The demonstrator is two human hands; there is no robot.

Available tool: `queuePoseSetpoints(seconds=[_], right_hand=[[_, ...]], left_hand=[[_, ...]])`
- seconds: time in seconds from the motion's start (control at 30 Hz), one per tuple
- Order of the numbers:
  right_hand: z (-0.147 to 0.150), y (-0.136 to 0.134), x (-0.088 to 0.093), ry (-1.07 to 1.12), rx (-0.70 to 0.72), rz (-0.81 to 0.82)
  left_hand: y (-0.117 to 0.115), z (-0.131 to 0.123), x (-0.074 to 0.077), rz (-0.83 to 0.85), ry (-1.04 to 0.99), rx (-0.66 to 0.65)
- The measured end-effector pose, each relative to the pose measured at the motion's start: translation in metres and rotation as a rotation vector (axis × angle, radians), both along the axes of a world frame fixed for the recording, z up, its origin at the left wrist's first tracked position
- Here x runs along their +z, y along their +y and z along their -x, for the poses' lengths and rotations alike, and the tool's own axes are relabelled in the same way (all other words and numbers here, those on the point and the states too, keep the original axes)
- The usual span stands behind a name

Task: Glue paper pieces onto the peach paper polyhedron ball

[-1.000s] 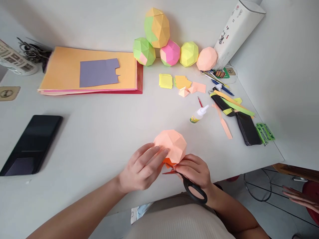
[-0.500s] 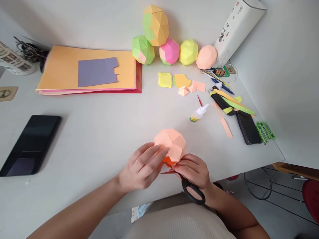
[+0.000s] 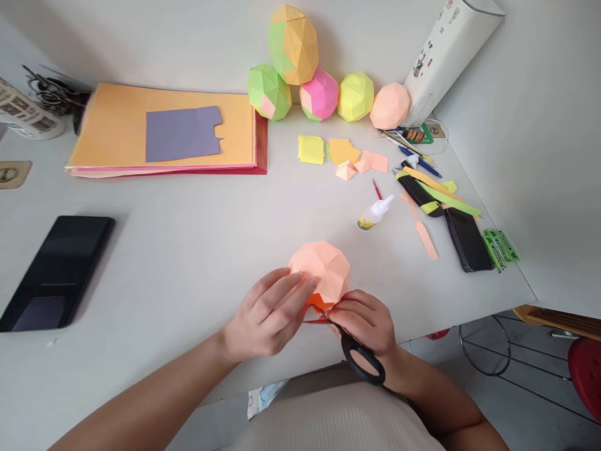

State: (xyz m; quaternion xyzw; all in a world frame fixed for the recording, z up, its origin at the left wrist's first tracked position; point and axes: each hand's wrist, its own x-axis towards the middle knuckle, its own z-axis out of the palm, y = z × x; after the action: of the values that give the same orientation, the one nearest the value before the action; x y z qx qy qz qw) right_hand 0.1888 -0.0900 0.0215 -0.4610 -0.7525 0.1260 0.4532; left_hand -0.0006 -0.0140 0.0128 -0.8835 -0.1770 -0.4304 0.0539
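A peach folded paper ball rests near the table's front edge. My left hand is curled against its left side, fingertips pressing the paper. My right hand sits just under the ball's lower right and grips black-handled scissors; their red blades point left beneath the ball. A darker orange piece shows at the ball's underside between my hands.
Several coloured paper balls stand at the back. A paper stack lies back left, a black phone at left. Glue bottle, paper squares, strips, pens and a second dark phone lie right, near the table's right edge.
Both hands keep their hold on the ball and scissors; only the view shifted slightly. Another person's hand seen at the right edge a second ago is gone.
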Motion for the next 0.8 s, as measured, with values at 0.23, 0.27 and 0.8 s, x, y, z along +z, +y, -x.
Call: queuePoseSetpoints(seconds=[0.23, 0.27, 0.8], right_hand=[[-0.001, 0.000, 0.001, -0.002, -0.006, -0.014], [-0.001, 0.000, 0.002, -0.004, -0.009, -0.016], [0.004, 0.004, 0.011, -0.107, -0.040, -0.022]], left_hand=[[0.000, 0.000, -0.001, 0.017, -0.009, -0.008], [0.000, 0.000, -0.002, 0.018, -0.010, -0.010], [-0.001, 0.004, -0.009, 0.044, -0.011, -0.005]])
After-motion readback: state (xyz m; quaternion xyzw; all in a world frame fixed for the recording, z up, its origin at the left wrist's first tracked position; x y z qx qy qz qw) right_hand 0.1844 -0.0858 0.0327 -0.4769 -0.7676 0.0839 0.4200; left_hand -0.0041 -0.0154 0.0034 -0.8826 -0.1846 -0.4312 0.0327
